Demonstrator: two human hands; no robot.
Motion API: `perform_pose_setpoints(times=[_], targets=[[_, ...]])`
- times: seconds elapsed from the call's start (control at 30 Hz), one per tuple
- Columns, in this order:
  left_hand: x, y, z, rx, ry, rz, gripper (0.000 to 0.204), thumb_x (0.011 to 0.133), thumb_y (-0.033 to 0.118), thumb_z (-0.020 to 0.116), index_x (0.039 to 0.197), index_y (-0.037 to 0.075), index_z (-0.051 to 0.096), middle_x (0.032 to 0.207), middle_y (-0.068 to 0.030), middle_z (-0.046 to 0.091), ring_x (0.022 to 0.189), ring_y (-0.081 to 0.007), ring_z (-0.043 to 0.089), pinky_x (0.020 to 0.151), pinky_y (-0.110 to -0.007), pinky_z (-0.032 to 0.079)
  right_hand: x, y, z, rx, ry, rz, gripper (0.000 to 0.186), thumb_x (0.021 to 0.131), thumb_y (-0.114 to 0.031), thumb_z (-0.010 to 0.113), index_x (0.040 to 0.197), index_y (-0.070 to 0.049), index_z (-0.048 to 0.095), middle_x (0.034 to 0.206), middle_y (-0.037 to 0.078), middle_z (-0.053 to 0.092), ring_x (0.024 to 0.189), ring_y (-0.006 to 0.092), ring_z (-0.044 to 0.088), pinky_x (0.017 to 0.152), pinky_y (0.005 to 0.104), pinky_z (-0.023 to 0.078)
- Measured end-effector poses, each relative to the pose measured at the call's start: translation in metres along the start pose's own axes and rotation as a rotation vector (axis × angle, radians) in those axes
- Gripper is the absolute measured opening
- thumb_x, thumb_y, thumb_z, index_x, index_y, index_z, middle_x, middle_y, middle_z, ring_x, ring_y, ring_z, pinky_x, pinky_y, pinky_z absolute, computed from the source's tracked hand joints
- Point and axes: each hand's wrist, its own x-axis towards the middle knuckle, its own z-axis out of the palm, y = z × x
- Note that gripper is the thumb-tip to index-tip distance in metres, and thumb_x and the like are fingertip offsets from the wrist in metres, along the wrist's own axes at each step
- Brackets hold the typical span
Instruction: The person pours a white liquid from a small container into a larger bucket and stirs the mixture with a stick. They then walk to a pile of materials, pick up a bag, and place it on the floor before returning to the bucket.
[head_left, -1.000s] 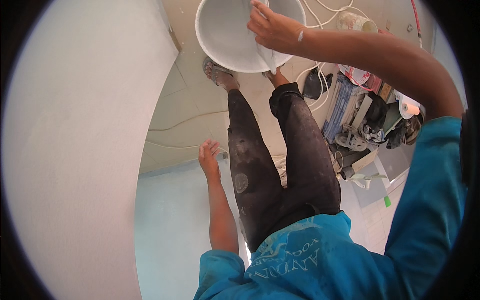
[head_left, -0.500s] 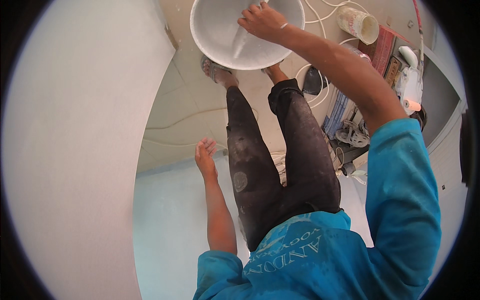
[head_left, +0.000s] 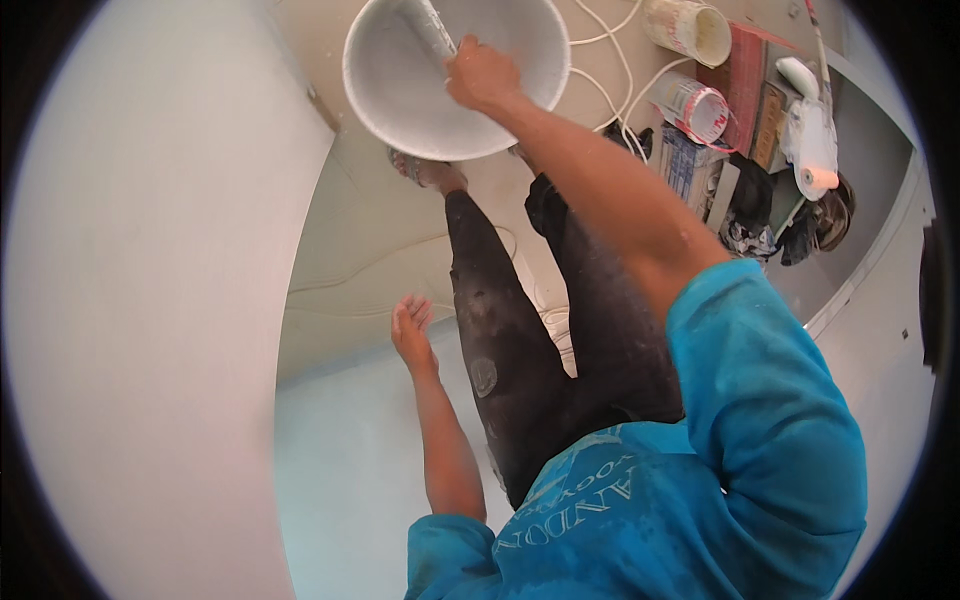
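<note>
My right hand (head_left: pixel 483 75) is closed around one end of a long, narrow, whitish tool (head_left: pixel 432 28), whose kind I cannot make out. Hand and tool are over a large round white basin (head_left: pixel 357 85), which hides part of my feet below it. Pale smears show on the basin's inside. Lower and to the left, my left hand (head_left: pixel 412 325) hangs beside my left leg with its fingers loosely stretched, holding nothing. Dust whitens its fingertips.
A tall pale wall (head_left: pixel 150 300) fills the left side. To the right are a whitish bucket (head_left: pixel 690 30), another bucket (head_left: pixel 695 108), a paint roller (head_left: pixel 815 150) and stacked boxes (head_left: pixel 745 85). White cable (head_left: pixel 622 70) loops over the floor near the basin.
My right hand has moved left and down over the basin, and the tool now points up-left. The basin sits further left and lower in view. My left hand stays nearly in place.
</note>
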Motion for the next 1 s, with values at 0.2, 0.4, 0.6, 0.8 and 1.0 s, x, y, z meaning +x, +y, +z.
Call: perform_pose_setpoints(times=[0.2, 0.4, 0.6, 0.8, 1.0], targets=[[0.021, -0.027, -0.024, 0.017, -0.085, 0.044, 0.047, 0.093, 0.035, 0.037, 0.121, -0.002, 0.043, 0.113, -0.0172, 0.054, 0.102, -0.0252, 0.056, 0.087, -0.036, 0.043, -0.035, 0.0, 0.022, 0.922, -0.137, 0.459, 0.043, 0.079, -0.016, 0.056, 0.113, 0.008, 0.045, 0.099, 0.02, 0.059, 0.071, 0.029, 0.065, 0.059, 0.0414, 0.054], [0.003, 0.013, -0.001, 0.146, -0.061, 0.079, 0.047, 0.091, 0.034, 0.04, 0.121, -0.002, 0.043, 0.115, -0.0178, 0.052, 0.102, -0.0263, 0.055, 0.088, -0.038, 0.043, -0.091, -0.057, 0.016, 2.169, -0.006, 0.973, 0.029, 0.088, -0.011, 0.045, 0.111, 0.005, 0.042, 0.105, 0.015, 0.052, 0.089, 0.0291, 0.058, 0.074, 0.0382, 0.057], [-0.016, 0.038, 0.03, 0.21, -0.137, 0.096, 0.046, 0.09, 0.031, 0.04, 0.122, -0.003, 0.042, 0.116, -0.0181, 0.051, 0.103, -0.0261, 0.054, 0.088, -0.037, 0.043, -0.09, -0.081, -0.011, 2.438, 0.266, 1.209, 0.03, 0.089, -0.008, 0.042, 0.114, 0.006, 0.037, 0.108, 0.015, 0.048, 0.091, 0.0283, 0.056, 0.08, 0.0372, 0.056], [-0.016, 0.051, 0.039, 0.229, -0.103, 0.12, 0.049, 0.09, 0.034, 0.042, 0.124, -0.002, 0.039, 0.119, -0.0184, 0.049, 0.106, -0.0273, 0.052, 0.09, -0.038, 0.041, -0.038, -0.052, 0.008, 2.198, 0.304, 1.144, 0.034, 0.087, -0.006, 0.045, 0.119, -0.003, 0.036, 0.109, 0.012, 0.048, 0.087, 0.0266, 0.057, 0.072, 0.0361, 0.057], [-0.02, 0.056, 0.036, 0.263, -0.113, 0.078, 0.053, 0.089, 0.036, 0.042, 0.126, -0.001, 0.037, 0.124, -0.0206, 0.044, 0.111, -0.0301, 0.049, 0.093, -0.041, 0.038, 0.017, -0.015, 0.019, 1.578, 0.231, 0.914, 0.039, 0.078, -0.007, 0.056, 0.115, -0.005, 0.044, 0.109, 0.015, 0.053, 0.087, 0.0266, 0.06, 0.071, 0.0353, 0.055]])
